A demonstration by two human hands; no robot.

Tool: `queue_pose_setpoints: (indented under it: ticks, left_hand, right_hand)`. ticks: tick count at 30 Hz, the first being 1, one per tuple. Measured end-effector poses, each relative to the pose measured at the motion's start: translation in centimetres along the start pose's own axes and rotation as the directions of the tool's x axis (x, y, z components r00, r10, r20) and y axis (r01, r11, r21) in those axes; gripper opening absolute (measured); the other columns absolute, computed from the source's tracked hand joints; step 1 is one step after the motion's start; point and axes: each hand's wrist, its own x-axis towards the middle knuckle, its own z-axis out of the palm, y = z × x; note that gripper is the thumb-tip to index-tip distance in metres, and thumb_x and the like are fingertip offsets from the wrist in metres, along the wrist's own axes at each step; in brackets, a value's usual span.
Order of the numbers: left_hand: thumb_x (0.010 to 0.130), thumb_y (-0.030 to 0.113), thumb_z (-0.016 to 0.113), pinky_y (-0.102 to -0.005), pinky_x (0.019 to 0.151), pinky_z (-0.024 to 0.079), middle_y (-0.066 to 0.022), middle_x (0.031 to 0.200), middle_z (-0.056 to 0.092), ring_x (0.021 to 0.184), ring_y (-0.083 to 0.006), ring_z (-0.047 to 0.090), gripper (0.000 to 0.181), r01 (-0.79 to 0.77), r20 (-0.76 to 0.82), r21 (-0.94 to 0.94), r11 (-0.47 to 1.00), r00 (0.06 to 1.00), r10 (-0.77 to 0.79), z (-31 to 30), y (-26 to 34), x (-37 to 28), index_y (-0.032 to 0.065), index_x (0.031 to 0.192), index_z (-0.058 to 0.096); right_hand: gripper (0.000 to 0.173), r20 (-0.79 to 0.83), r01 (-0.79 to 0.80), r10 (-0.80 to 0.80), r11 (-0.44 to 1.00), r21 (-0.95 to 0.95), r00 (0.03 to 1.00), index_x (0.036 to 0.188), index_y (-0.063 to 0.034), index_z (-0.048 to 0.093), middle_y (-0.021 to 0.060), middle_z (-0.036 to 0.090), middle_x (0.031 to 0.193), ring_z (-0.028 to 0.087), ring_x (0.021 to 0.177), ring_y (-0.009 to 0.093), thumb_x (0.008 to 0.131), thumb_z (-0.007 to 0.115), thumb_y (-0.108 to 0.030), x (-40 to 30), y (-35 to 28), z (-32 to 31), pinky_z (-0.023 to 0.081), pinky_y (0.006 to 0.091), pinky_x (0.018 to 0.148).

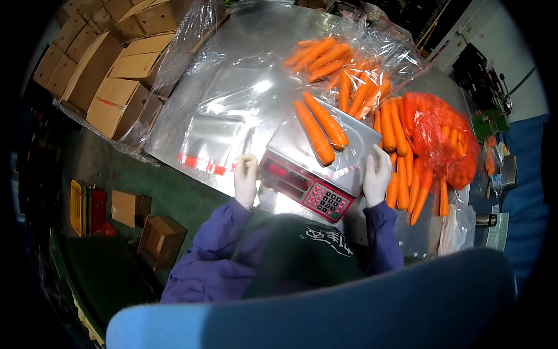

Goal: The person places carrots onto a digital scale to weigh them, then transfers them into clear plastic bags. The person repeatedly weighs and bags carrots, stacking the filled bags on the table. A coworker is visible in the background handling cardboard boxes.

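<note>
Two carrots point(320, 131) lie side by side on the metal pan point(279, 139) of a digital weighing scale point(305, 187). Clear plastic film with a faint red strip shows at the pan's front right. My left hand point(246, 181), in a white glove, is at the scale's left corner with its fingers curled. Whether it pinches anything is unclear. At the pan's right edge is my white-gloved right hand point(377, 176), thumb and fingers close together; its grip cannot be made out. Flat clear plastic bags point(213, 135) with a red strip lie left of the scale.
Bagged carrots point(322, 56) lie behind the scale on the metal table point(244, 35). Loose carrots point(403, 183) and a red bag of carrots point(436, 131) are to the right. Cardboard boxes point(117, 104) stand at the left. A blue padded surface point(305, 309) crosses the bottom.
</note>
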Motion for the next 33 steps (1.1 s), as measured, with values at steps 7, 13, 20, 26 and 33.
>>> queue_pose_setpoints:
  ticks: [7,13,20,26,33]
  left_hand:
    - [0.091,0.018,0.051,-0.0221,0.059,0.04,-0.0022,0.065,0.056,0.062,-0.0093,0.051,0.028,0.218,0.465,0.157,0.963,0.844,-0.267,7.5,-3.2,1.0,-0.0011,0.071,0.058]
    - [0.091,0.011,0.051,-0.0242,0.07,0.045,-0.0071,0.085,0.065,0.074,-0.0103,0.057,0.018,0.352,0.791,0.302,0.886,0.426,-0.439,2.1,-0.5,-3.2,-0.0027,0.09,0.063]
    - [0.089,0.015,0.054,-0.0246,0.066,0.049,-0.008,0.079,0.064,0.066,-0.0134,0.06,0.018,0.103,0.751,0.18,0.978,0.628,-0.204,9.0,0.5,7.4,-0.0002,0.086,0.062]
    - [0.09,0.022,0.052,-0.025,0.067,0.048,-0.0059,0.079,0.063,0.069,-0.0129,0.059,0.024,0.074,0.69,-0.008,0.997,0.722,-0.048,9.3,14.7,14.6,0.0006,0.091,0.061]
    - [0.089,0.021,0.051,-0.0234,0.066,0.046,-0.0061,0.085,0.063,0.07,-0.0092,0.057,0.022,0.162,0.643,0.059,0.985,0.749,-0.161,12.9,19.0,22.4,0.0011,0.095,0.059]
  right_hand:
    - [0.024,0.541,-0.454,0.35,0.889,0.066,0.764,0.083,0.0007,0.064,0.0073,0.06,0.062,0.056,0.055,0.013,0.084,0.058,-0.023,-0.1,1.7,3.4,0.043,0.0289,0.051]
    - [0.016,0.88,-0.574,0.168,0.807,0.136,0.444,0.078,-0.0013,0.062,0.0026,0.06,0.066,0.058,0.061,0.009,0.085,0.057,-0.014,-6.6,-1.0,-5.2,0.047,0.0243,0.06]
    - [0.017,0.65,-0.618,0.308,0.718,0.319,0.694,0.084,-0.0002,0.063,0.0033,0.063,0.073,0.058,0.067,0.008,0.085,0.056,-0.016,3.3,-3.3,-0.9,0.047,0.0244,0.062]
    - [0.016,0.515,-0.352,0.071,0.807,0.474,0.854,0.085,0.0024,0.065,0.0058,0.065,0.079,0.059,0.073,0.011,0.081,0.056,-0.011,15.8,-7.5,-1.0,0.046,0.0237,0.069]
    - [0.012,0.49,-0.318,0.076,0.843,0.434,0.869,0.081,-0.0017,0.062,0.0026,0.063,0.082,0.06,0.078,0.011,0.083,0.055,-0.011,25.5,-6.8,1.5,0.046,0.024,0.073]
